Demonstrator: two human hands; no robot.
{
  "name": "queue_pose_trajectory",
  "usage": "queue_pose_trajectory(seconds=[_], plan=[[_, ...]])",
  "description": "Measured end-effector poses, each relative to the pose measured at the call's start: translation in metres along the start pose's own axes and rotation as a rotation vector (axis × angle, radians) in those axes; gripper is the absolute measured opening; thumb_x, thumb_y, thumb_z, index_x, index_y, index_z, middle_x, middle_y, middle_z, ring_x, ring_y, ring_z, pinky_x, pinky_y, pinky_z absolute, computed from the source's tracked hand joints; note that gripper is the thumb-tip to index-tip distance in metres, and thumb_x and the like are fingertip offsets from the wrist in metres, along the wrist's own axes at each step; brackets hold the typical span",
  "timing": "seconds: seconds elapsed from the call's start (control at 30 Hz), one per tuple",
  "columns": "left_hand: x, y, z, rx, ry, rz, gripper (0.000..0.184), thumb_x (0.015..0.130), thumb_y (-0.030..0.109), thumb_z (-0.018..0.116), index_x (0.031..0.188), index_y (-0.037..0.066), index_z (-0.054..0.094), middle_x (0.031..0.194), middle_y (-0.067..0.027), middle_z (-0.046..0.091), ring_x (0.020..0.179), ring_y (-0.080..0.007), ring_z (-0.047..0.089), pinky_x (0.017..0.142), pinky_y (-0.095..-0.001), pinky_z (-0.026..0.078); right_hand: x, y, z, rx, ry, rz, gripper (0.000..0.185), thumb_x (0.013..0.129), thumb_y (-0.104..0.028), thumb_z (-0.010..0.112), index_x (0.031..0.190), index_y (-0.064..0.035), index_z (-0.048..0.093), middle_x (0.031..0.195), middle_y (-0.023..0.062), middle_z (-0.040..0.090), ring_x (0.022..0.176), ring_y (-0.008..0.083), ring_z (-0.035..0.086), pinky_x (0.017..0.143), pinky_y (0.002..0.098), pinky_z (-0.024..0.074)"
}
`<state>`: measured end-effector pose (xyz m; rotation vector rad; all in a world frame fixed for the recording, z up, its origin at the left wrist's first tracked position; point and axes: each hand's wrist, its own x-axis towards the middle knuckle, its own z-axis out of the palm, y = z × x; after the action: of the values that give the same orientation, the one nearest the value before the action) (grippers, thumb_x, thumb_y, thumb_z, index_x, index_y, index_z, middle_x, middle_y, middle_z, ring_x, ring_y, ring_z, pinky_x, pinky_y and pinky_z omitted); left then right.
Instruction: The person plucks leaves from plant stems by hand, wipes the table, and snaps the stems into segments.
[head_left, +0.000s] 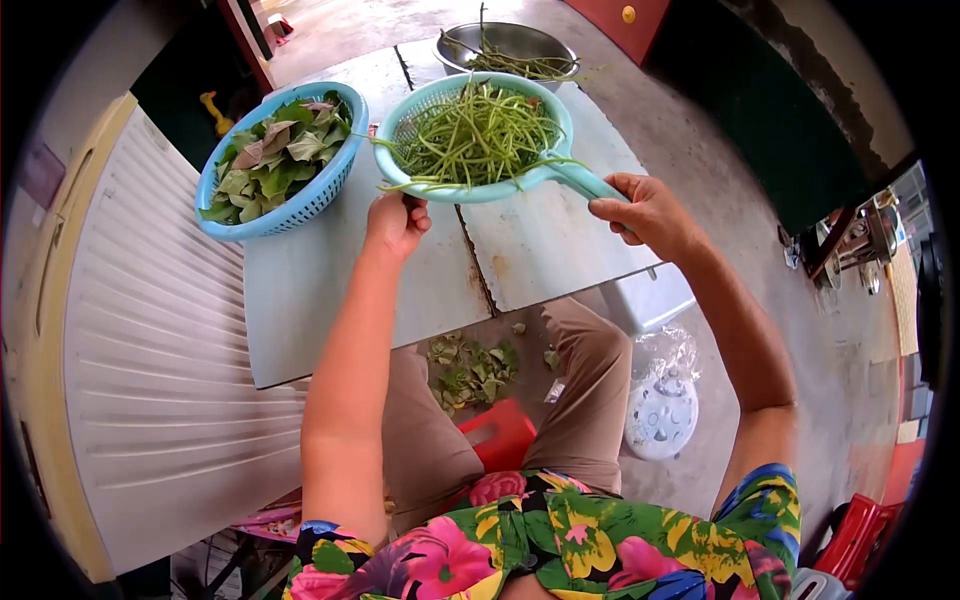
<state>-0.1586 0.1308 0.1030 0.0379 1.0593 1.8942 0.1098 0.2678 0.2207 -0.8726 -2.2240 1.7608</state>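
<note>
A light turquoise plastic strainer (567, 128) with a long handle is heaped with thin green stems (478, 135). My right hand (648, 212) is wrapped round the end of its handle. On the near left side, my left hand (398, 224) is closed at the rim, with the fingertips partly hidden under the strainer. Left of it stands a blue plastic basket (300, 212) full of green leaves (280, 150), some showing purplish undersides. Behind the strainer, a steel basin (548, 42) holds more stems.
These things are over a pale folding table (345, 290) with a dark centre seam. Dropped leaves (470, 370) lie on the floor between my knees, near a red stool (500, 435). A white bin-like container (648, 300) and a round patterned lid (662, 415) are at right; a ribbed white panel (180, 330) is at left.
</note>
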Motion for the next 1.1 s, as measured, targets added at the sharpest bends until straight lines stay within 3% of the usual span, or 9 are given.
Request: queue_pose_trajectory(seconds=[0.13, 0.33, 0.4, 0.57, 0.67, 0.9, 0.97, 1.07, 1.1], plan=[[-0.053, -0.014, -0.027, 0.037, 0.042, -0.003, 0.018, 0.087, 0.020, 0.042, 0.081, 0.005, 0.049, 0.060, -0.0046, 0.047, 0.046, -0.0110, 0.037, 0.042, -0.0245, 0.031, -0.026, 0.047, 0.019, 0.118, -0.023, 0.041, 0.023, 0.076, -0.020, 0.062, 0.088, -0.0018, 0.056, 0.060, -0.0004, 0.048, 0.045, 0.0033, 0.038, 0.040, 0.0169, 0.0292], [-0.119, -0.017, -0.035, 0.109, 0.054, 0.030, 0.016, 0.088, 0.021, 0.041, 0.084, 0.007, 0.048, 0.063, -0.0026, 0.048, 0.045, -0.0083, 0.034, 0.042, -0.0213, 0.027, -0.042, 0.056, 0.051, 0.281, -0.033, 0.038, 0.024, 0.077, -0.017, 0.061, 0.092, 0.0003, 0.053, 0.061, 0.0004, 0.048, 0.047, 0.0040, 0.040, 0.043, 0.0178, 0.0313], [-0.133, -0.013, -0.033, 0.142, 0.057, 0.152, 0.016, 0.088, 0.020, 0.042, 0.084, 0.006, 0.049, 0.061, -0.0037, 0.048, 0.043, -0.0091, 0.035, 0.040, -0.0232, 0.029, -0.038, 0.059, 0.058, 0.331, -0.134, 0.023, 0.021, 0.078, -0.016, 0.060, 0.090, -0.0005, 0.053, 0.061, 0.0006, 0.047, 0.047, 0.0042, 0.040, 0.042, 0.0180, 0.0314], [-0.158, -0.003, -0.041, 0.106, 0.124, 0.186, 0.014, 0.089, 0.018, 0.041, 0.083, 0.007, 0.047, 0.060, -0.0036, 0.048, 0.042, -0.0087, 0.034, 0.038, -0.0216, 0.027, -0.035, 0.045, 0.059, 0.219, -0.179, 0.016, 0.025, 0.084, -0.028, 0.053, 0.091, -0.0040, 0.054, 0.061, -0.0008, 0.049, 0.047, 0.0057, 0.045, 0.041, 0.0185, 0.0326], [-0.164, 0.003, -0.045, 0.120, 0.157, 0.251, 0.015, 0.090, 0.019, 0.040, 0.083, 0.008, 0.048, 0.061, -0.0036, 0.049, 0.042, -0.0074, 0.034, 0.038, -0.0202, 0.026, -0.039, 0.034, 0.053, 0.240, -0.208, 0.063, 0.025, 0.085, -0.028, 0.053, 0.092, -0.0042, 0.054, 0.062, 0.0003, 0.051, 0.047, 0.0059, 0.047, 0.042, 0.0186, 0.0349], [-0.168, 0.047, 0.010, 0.519, 0.152, 0.537, 0.019, 0.089, 0.020, 0.042, 0.090, 0.005, 0.053, 0.065, -0.0007, 0.052, 0.043, -0.0034, 0.033, 0.039, -0.0178, 0.025, -0.052, 0.049, 0.063, 0.431, -0.324, 0.159, 0.025, 0.085, -0.026, 0.051, 0.097, -0.0033, 0.052, 0.066, 0.0029, 0.054, 0.045, 0.0069, 0.049, 0.036, 0.0186, 0.0353], [-0.159, 0.058, 0.024, 0.877, 0.092, 0.503, 0.021, 0.089, 0.019, 0.041, 0.097, 0.003, 0.053, 0.070, 0.0005, 0.051, 0.049, -0.0030, 0.036, 0.042, -0.0169, 0.030, -0.066, 0.048, 0.076, 0.471, -0.358, 0.194, 0.026, 0.086, -0.025, 0.051, 0.099, -0.0029, 0.050, 0.066, 0.0031, 0.054, 0.046, 0.0081, 0.050, 0.036, 0.0187, 0.0372], [-0.133, 0.061, 0.037, 1.070, 0.044, 0.561, 0.022, 0.089, 0.018, 0.041, 0.099, 0.002, 0.053, 0.071, 0.0013, 0.051, 0.051, -0.0022, 0.036, 0.043, -0.0162, 0.032, -0.085, 0.044, 0.092, 0.558, -0.382, 0.223, 0.025, 0.085, -0.024, 0.050, 0.099, -0.0027, 0.049, 0.065, 0.0039, 0.053, 0.046, 0.0093, 0.051, 0.037, 0.0191, 0.0373], [-0.125, 0.062, 0.040, 1.193, 0.009, 0.515, 0.031, 0.087, 0.024, 0.046, 0.106, 0.001, 0.051, 0.078, -0.0018, 0.055, 0.063, -0.0064, 0.049, 0.055, -0.0198, 0.041, -0.089, 0.047, 0.096, 0.586, -0.377, 0.213, 0.026, 0.085, -0.023, 0.050, 0.100, -0.0023, 0.048, 0.065, 0.0038, 0.053, 0.046, 0.0094, 0.051, 0.037, 0.0191, 0.0368]])
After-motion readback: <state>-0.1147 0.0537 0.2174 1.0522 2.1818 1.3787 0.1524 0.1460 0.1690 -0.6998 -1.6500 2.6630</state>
